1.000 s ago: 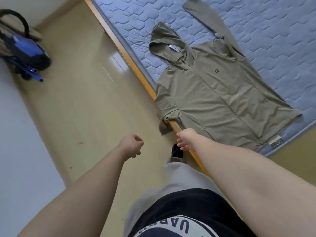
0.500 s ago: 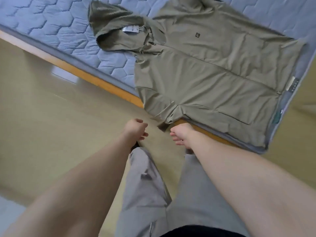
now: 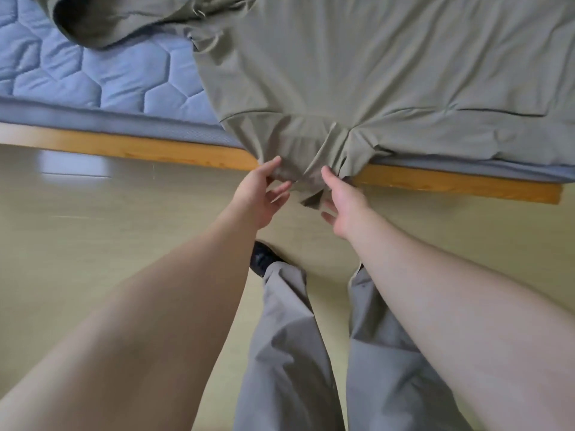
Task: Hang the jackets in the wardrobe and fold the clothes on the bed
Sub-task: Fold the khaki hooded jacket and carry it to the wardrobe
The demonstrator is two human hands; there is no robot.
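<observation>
**Both hands at the sleeve end on the bed's edge**

The jacket [image 3: 357, 73] lies flat on the mattress [image 3: 93, 73] and fills the upper middle and upper right of the frame. Its near sleeve [image 3: 306, 144] spills over the mattress edge and across the wooden rail [image 3: 155, 149], ending in a bunched tip at frame centre. The rail runs left to right and ends squarely at the far right. Below it, open floor [image 3: 109, 228] stretches across the whole width, with free room on both sides of the legs.

The left hand [image 3: 261, 194] pinches the sleeve end, thumb on top and fingers curled beneath. The right hand [image 3: 345, 203] is just beside it, thumb laid against the cloth and fingers spread under the hanging tip. Whether it has closed on the cloth cannot be told.

The jacket is thin, smooth olive fabric, creased into soft folds where the sleeve gathers. Its hood [image 3: 102, 23] lies rumpled in the upper left. The mattress is blue and quilted in hexagons, with a plain grey side band. The floor is glossy beige with a pale reflection at the left.

Count: one jacket, one hood, one pocket slit [image 3: 497, 112], two hands, two grey trouser legs [image 3: 286, 353], one dark shoe [image 3: 261, 258].
</observation>
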